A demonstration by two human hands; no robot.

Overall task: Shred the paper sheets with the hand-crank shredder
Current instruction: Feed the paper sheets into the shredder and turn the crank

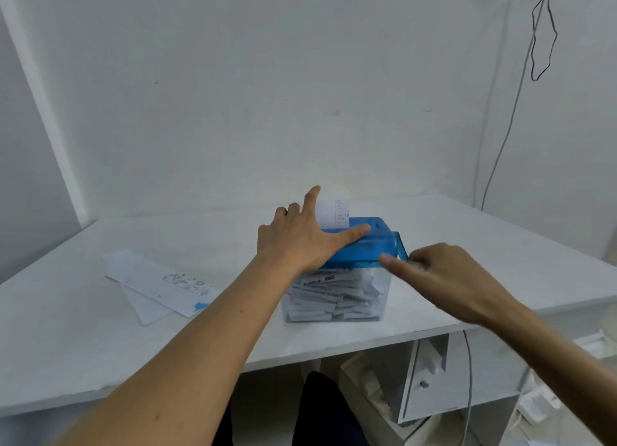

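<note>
Shredder [367,249] under flat left hand [297,242], right hand [447,278] round crank [401,245].

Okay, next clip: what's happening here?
A person is shredding paper. The left hand presses flat on the blue shredder lid while the right hand grips the crank. One sheet stands in the slot; the clear bin below holds many strips. More sheets lie on the table.

I cannot tell whether the blurred right hand [447,278] grips the crank [401,245], and print on the sheet [329,213] is unreadably small.
</note>
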